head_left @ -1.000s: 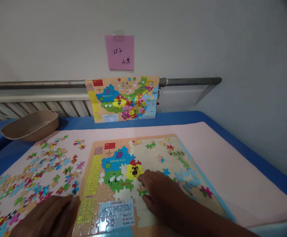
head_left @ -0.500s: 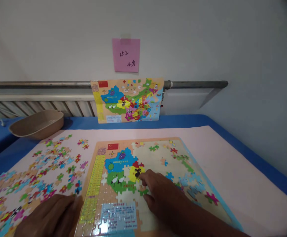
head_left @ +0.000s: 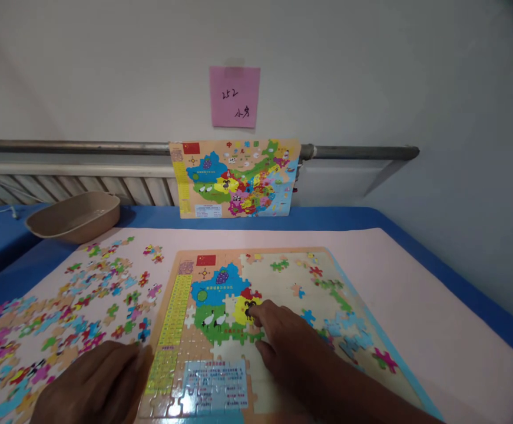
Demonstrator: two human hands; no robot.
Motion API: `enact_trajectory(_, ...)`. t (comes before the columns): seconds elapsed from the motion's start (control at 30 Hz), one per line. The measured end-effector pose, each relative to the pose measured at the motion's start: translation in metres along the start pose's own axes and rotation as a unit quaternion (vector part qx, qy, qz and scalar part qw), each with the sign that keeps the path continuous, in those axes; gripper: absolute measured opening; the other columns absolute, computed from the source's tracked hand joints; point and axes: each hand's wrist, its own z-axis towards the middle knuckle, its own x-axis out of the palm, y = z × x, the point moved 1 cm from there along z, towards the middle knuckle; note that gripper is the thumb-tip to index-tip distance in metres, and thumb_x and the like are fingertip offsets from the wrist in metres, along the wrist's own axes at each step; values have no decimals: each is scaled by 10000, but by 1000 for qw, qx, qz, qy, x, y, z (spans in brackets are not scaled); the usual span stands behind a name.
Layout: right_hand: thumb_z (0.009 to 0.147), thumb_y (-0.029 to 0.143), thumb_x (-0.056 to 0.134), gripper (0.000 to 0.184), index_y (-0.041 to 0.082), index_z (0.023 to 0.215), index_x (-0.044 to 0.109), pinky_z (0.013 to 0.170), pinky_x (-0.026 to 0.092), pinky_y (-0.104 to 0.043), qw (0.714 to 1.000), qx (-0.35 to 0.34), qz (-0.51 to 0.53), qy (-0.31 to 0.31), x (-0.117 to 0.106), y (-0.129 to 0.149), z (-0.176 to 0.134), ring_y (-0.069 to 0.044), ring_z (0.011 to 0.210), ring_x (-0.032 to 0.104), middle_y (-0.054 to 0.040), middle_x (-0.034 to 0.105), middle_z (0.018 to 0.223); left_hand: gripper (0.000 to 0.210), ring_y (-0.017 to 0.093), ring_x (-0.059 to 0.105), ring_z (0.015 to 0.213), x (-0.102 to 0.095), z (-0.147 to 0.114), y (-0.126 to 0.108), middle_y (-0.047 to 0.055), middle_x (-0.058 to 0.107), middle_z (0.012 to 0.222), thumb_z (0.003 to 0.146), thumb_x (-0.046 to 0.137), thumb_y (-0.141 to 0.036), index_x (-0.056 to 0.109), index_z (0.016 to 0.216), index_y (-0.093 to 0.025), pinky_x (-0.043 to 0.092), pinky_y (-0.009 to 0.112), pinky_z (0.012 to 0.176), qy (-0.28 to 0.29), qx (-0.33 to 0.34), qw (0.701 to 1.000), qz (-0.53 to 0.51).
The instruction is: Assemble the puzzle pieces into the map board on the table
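Note:
A partly assembled jigsaw puzzle of a map (head_left: pixel 221 341) lies in its tray. My right hand (head_left: pixel 287 347) reaches over it from the right. Its bent index finger touches the yellow part beside the black ram, and its thumb is apart, lower down, near a green puzzle piece (head_left: pixel 255 337) at the end of the green strip. Nothing shows between finger and thumb. My left hand (head_left: pixel 90 383) rests at the tray's left edge, fingers curled and held together. Its fingertips point down beside loose pieces, and whatever is under them is hidden.
Many loose puzzle pieces (head_left: pixel 79 300) cover the pink sheet on the left. More loose pieces (head_left: pixel 348 330) lie in the tray's right half. A finished map picture (head_left: pixel 238 179) stands against the pipe at the back. A brown basin (head_left: pixel 77 218) sits at the back left.
The green puzzle piece by my right thumb has moved up, in line with the green strip. My right hand shifts only slightly; my left stays by the tray. The whole view has shifted a little.

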Motion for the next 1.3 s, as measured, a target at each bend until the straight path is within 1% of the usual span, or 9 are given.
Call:
enact_trajectory(0.13,871,46,583,477,182,1326,634,998,462,-393,1000,-18,1,-5,4,-4,1,-267,1116,607,-97,685,1211,220,259,712,911,-1,2,-2,108,733,1010,995,615,-207,729,1177,-162,619,403,768,-5,2,1000,-8)
enact_trajectory(0.27,853,39,601,463,190,1288,649,984,466,-398,1000,-14,-1,-4,5,-3,0,-272,1106,614,-92,688,1209,206,240,706,874,-3,5,-3,100,726,994,1009,608,-224,728,1165,-163,606,378,731,-21,-8,1000,-16)
enact_trajectory(0.37,867,36,588,436,182,1272,658,966,471,-398,1000,-9,-7,-2,3,-1,0,-274,1085,617,-95,691,1187,200,231,714,885,-3,4,-2,88,736,1004,1022,591,-239,732,1147,-173,604,359,729,-9,-24,999,-26)
enact_trajectory(0.53,880,38,584,442,170,1297,648,1005,471,-406,1000,-16,-3,5,1,2,2,-278,1126,612,-102,688,1218,237,273,721,936,-3,0,-2,120,739,1038,1008,599,-220,728,1197,-158,633,419,769,-8,2,1000,-3)
enact_trajectory(0.67,880,52,598,446,189,1302,646,1017,470,-419,1000,-9,-6,4,3,-1,3,-286,1147,605,-100,682,1230,223,248,715,897,-2,-1,-2,108,735,1022,1014,598,-233,728,1180,-160,637,396,728,0,-13,1000,-14)
enact_trajectory(0.83,877,65,602,430,204,1281,647,994,471,-393,1000,-14,-2,-9,4,-3,1,-268,1126,608,-86,685,1196,200,231,736,887,-5,7,-4,87,757,1001,1015,605,-243,741,1150,-183,654,371,733,-27,-28,999,-18)
enact_trajectory(1.0,887,65,581,429,204,1288,643,1018,472,-398,1000,-23,4,-14,4,-3,0,-266,1142,605,-90,682,1215,214,254,748,869,-8,10,-5,88,760,982,1022,580,-265,755,1120,-194,658,400,711,-4,-31,999,-20)
enact_trajectory(1.17,881,70,583,464,210,1320,635,1018,478,-409,1000,-22,3,-8,4,-3,1,-276,1149,606,-96,679,1239,186,221,741,868,-6,8,-5,68,761,997,1027,594,-275,741,1122,-211,641,361,720,-7,-62,997,-41)
enact_trajectory(1.3,863,49,572,481,197,1314,655,1031,476,-397,1000,-15,-5,-3,3,-2,3,-270,1139,611,-98,686,1206,195,234,735,889,-7,6,-6,78,762,1010,1022,605,-274,733,1150,-200,644,376,749,-4,-48,998,-36)
